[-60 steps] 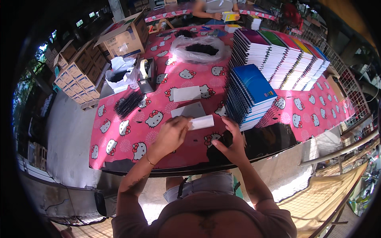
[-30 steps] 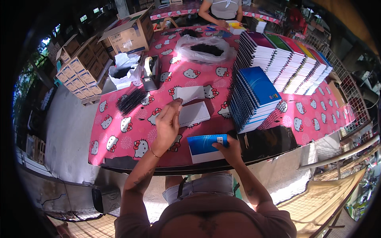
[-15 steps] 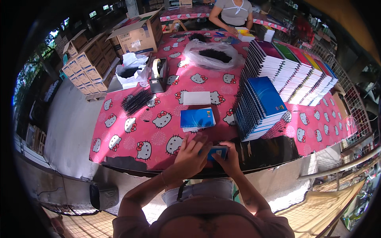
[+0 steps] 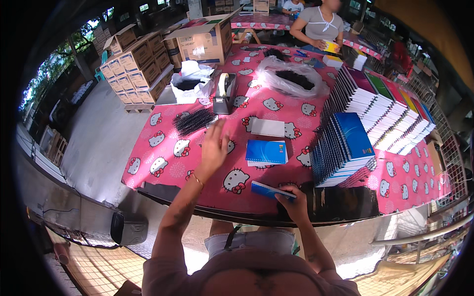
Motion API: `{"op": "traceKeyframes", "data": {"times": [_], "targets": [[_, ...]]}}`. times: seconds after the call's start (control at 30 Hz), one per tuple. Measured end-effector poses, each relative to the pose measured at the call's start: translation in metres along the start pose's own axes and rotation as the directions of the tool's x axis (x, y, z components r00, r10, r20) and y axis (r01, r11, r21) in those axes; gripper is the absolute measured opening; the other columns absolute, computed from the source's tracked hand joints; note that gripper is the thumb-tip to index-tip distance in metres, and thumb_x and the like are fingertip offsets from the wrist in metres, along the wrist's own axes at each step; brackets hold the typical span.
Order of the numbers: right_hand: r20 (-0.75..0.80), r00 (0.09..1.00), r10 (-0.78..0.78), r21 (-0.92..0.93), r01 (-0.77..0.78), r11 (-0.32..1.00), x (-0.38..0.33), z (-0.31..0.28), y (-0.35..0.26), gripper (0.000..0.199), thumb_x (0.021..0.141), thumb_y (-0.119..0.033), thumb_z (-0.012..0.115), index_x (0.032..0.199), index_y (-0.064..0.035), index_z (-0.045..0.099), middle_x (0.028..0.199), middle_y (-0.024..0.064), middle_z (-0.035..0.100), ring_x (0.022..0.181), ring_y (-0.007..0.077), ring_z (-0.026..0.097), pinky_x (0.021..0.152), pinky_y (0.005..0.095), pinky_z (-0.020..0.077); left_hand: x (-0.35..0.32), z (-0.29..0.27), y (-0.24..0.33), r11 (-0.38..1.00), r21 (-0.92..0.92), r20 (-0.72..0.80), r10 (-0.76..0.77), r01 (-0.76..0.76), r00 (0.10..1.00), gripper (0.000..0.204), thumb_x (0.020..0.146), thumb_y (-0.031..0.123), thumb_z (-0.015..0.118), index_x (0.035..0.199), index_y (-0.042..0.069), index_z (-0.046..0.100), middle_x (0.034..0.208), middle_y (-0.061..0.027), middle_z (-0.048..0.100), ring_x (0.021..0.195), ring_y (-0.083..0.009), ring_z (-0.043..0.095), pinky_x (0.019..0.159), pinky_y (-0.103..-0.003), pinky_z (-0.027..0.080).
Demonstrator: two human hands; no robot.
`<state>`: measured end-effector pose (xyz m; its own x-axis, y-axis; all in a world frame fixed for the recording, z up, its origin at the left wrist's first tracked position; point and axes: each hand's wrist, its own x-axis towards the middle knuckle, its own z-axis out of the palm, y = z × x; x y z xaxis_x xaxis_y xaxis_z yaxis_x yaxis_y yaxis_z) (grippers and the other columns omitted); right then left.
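Observation:
My right hand (image 4: pixel 295 203) grips a blue-covered notebook (image 4: pixel 269 190) at its right end, low over the table's near edge. Reaching forward, my left hand (image 4: pixel 215 145) is empty with its fingers apart, just short of a pile of black binding coils (image 4: pixel 193 121). Beyond the held notebook lies a small stack of blue-covered pages (image 4: pixel 266 152), with punched holes along one edge. A white punched sheet (image 4: pixel 267 128) rests farther back. To the right rises a tall stack of coil-bound blue notebooks (image 4: pixel 340 148).
Taller rows of bound notebooks (image 4: pixel 390 113) fill the right side. A plastic bag of black coils (image 4: pixel 294 81), a tape dispenser (image 4: pixel 223 96) and a white bag (image 4: pixel 192 84) stand farther back. Cartons (image 4: pixel 133 69) are piled at left. Another person (image 4: pixel 321 27) holds a yellow notebook across the table.
My left hand has left the notebook and moved forward and left toward the black coils. My right hand keeps the notebook, now more exposed. The whole view has shifted.

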<state>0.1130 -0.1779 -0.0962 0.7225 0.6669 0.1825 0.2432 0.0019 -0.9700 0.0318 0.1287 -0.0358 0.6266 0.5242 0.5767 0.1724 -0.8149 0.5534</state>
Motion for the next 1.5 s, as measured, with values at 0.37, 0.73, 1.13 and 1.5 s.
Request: {"op": "traceKeyframes", "data": {"times": [0.37,0.73,1.13,1.5], "targets": [[0.009,0.999,-0.034,0.023,0.034,0.999,0.003,0.004,-0.002,0.022,0.085,-0.006,0.077,0.104,-0.0012,0.069,0.095,0.0056,0.068,0.082,0.0103,0.064,0.073,0.0255,0.0509,-0.010,0.008,-0.118,0.750,0.651,0.064,0.102,-0.119,0.993,0.024,0.093,0.017,0.057,0.112,0.005,0.065,0.112,-0.0101,0.062,0.104,-0.0303,0.059,0.086,-0.043,0.050],[0.203,0.979,0.031,0.041,-0.040,0.998,0.011,0.001,-0.002,0.027,0.088,-0.006,0.072,0.115,-0.0020,0.070,0.090,0.0007,0.066,0.079,0.0058,0.058,0.070,0.0228,0.0472,-0.012,-0.024,-0.069,0.902,0.426,-0.041,0.090,-0.064,0.995,0.019,0.095,0.017,0.060,0.108,0.003,0.064,0.112,-0.0165,0.062,0.084,-0.0359,0.062,0.071,-0.045,0.052],[0.176,0.972,0.153,0.050,-0.164,0.985,0.013,-0.001,-0.006,0.031,0.086,-0.013,0.076,0.113,0.0014,0.068,0.097,0.0054,0.070,0.088,0.0093,0.062,0.079,0.0255,0.0497,-0.102,-0.038,0.071,0.944,-0.324,0.275,0.036,0.057,0.961,0.021,0.089,0.003,0.067,0.110,-0.001,0.070,0.085,-0.0126,0.066,0.074,-0.0200,0.068,0.066,-0.030,0.053],[0.164,0.981,0.101,0.038,-0.109,0.993,0.013,0.000,-0.001,0.026,0.087,-0.009,0.074,0.111,0.0004,0.068,0.097,0.0046,0.069,0.089,0.0094,0.062,0.079,0.0253,0.0494,-0.105,-0.020,0.056,0.955,-0.293,0.202,0.019,0.042,0.979,0.022,0.088,0.003,0.069,0.110,0.000,0.069,0.088,-0.0127,0.066,0.075,-0.0225,0.068,0.067,-0.031,0.054]]}}
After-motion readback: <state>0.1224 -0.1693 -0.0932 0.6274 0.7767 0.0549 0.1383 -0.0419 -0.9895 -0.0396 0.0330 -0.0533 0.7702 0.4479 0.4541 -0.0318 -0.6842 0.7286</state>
